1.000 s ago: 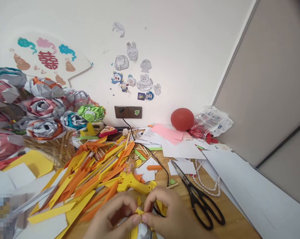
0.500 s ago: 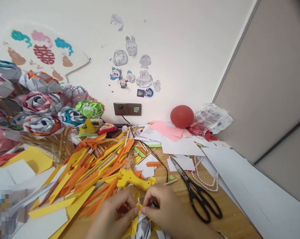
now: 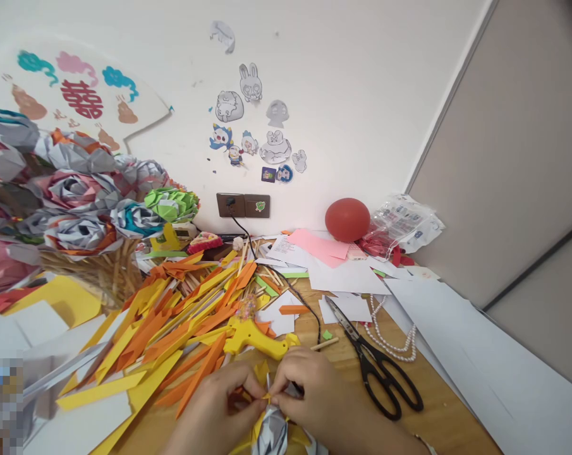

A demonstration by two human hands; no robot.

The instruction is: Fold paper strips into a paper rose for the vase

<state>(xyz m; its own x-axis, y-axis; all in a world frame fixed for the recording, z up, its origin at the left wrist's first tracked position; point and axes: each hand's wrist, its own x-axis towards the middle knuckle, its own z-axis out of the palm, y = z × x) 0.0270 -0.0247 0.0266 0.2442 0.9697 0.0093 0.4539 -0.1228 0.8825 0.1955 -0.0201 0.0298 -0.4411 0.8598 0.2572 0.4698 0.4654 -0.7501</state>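
At the bottom centre, a white and yellow folded paper flower point(image 3: 271, 433) lies under my fingers, its lower part cut off by the picture edge. My left hand point(image 3: 224, 401) is closed, thumb and forefinger pinching a small yellow paper piece at the flower's top. From the other side, my right hand point(image 3: 307, 388) pinches the same spot, its fingertips almost touching the left ones. Just beyond my hands lies a yellow hot glue gun point(image 3: 252, 338). Folded yellow and orange paper strips point(image 3: 172, 322) are heaped to its left.
Black-handled scissors point(image 3: 378, 370) lie to the right, beside a pearl string point(image 3: 394, 347) and white sheets point(image 3: 485, 354). A red balloon point(image 3: 347, 220) rests against the wall. Finished paper flowers point(image 3: 81, 234) stand at the left. A black cable point(image 3: 309, 309) runs from the wall socket point(image 3: 243, 205).
The view has tilted slightly down, so more of the flower shows. My fingertips have drawn closer together on the yellow piece. The things on the table lie as before.
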